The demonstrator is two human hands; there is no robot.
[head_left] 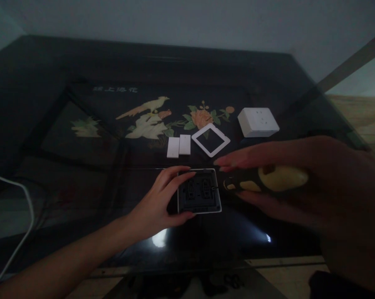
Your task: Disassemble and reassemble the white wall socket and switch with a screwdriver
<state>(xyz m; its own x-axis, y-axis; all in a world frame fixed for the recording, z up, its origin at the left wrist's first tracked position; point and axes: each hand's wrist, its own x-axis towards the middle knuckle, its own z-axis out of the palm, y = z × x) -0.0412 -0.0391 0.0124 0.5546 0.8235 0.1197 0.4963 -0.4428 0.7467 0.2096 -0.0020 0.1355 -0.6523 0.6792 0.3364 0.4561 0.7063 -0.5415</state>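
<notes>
A square switch module (199, 197) with a black inner face and a thin white rim lies on the dark glossy table. My left hand (165, 195) grips it from the left, fingers over its top edge and thumb at the bottom edge. In my right hand (287, 178) is a screwdriver (277, 177) with a yellow and black handle, its tip pointing left at the module's right edge. Just beyond the module lie a white square frame (199, 143) and two small white rectangular plates (173, 147).
A white socket box (258, 122) stands at the back right of the table (112, 50). A white cable (30, 207) curves along the left side. Flower and bird decorations show on the table surface. A wall rises behind.
</notes>
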